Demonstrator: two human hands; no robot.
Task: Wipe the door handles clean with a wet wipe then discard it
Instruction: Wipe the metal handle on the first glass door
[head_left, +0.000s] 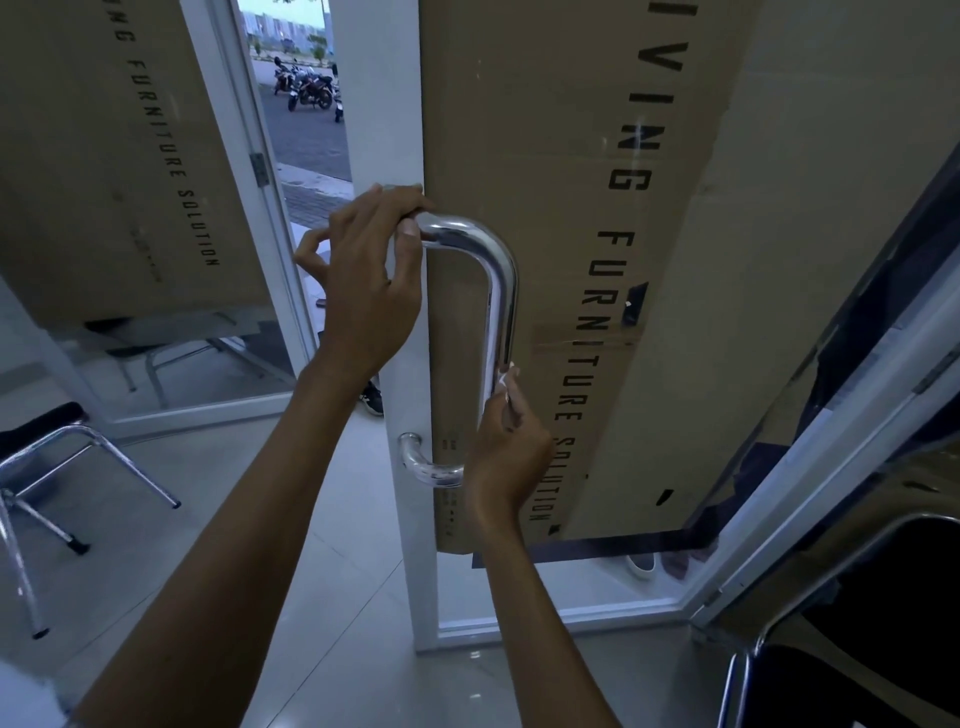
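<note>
Left hand (371, 275) up top, fingers curled over the upper bend of the chrome door handle (501, 296). Lower right, the right hand (506, 447) pinches a white wet wipe (505, 375) against the handle's vertical bar.

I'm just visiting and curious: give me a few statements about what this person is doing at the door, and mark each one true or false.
1. The left hand grips the top bend of the door handle. True.
2. The right hand is empty. False: it presses a white wet wipe against the handle's vertical bar.
3. The door stands ajar, with parked motorbikes visible outside. True.
4. The door glass is bare. False: printed cardboard covers it.
5. The wipe is at the handle's top. False: it is on the lower part of the bar.
</note>
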